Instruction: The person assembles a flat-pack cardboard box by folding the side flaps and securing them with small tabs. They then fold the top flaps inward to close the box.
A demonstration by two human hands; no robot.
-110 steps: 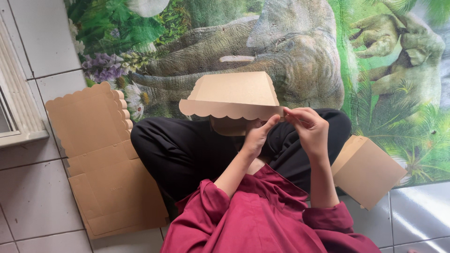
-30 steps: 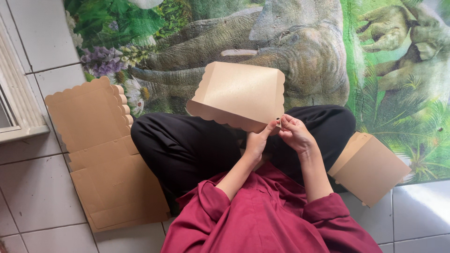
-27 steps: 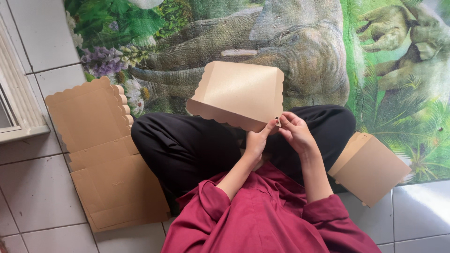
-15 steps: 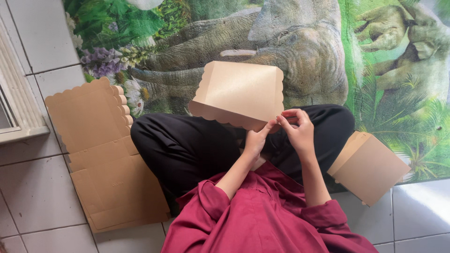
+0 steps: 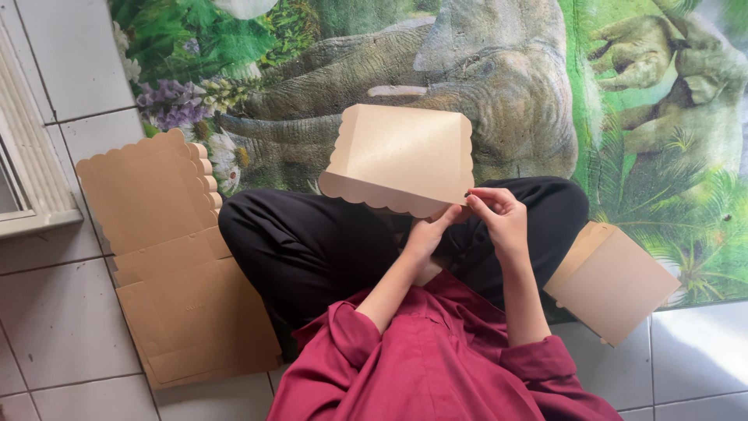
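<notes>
A brown cardboard box (image 5: pixel 401 156) with a scalloped flap is held up over my crossed legs in black trousers (image 5: pixel 312 242). My left hand (image 5: pixel 425 234) grips its near edge from below, close to the right corner. My right hand (image 5: pixel 499 222) pinches that same corner, with the fingertips on the flap's end. Both sleeves are dark red.
A stack of flat, unfolded cardboard box blanks (image 5: pixel 167 257) lies on the white floor tiles to my left. A folded brown box (image 5: pixel 612 281) rests by my right knee. A printed mat with elephants (image 5: pixel 483 78) and green foliage covers the floor ahead. A white window frame (image 5: pixel 27 187) is at far left.
The box has tipped from nearly level to more upright, its broad face now toward me. Both hands stayed at the right corner, shifting their grip slightly.
</notes>
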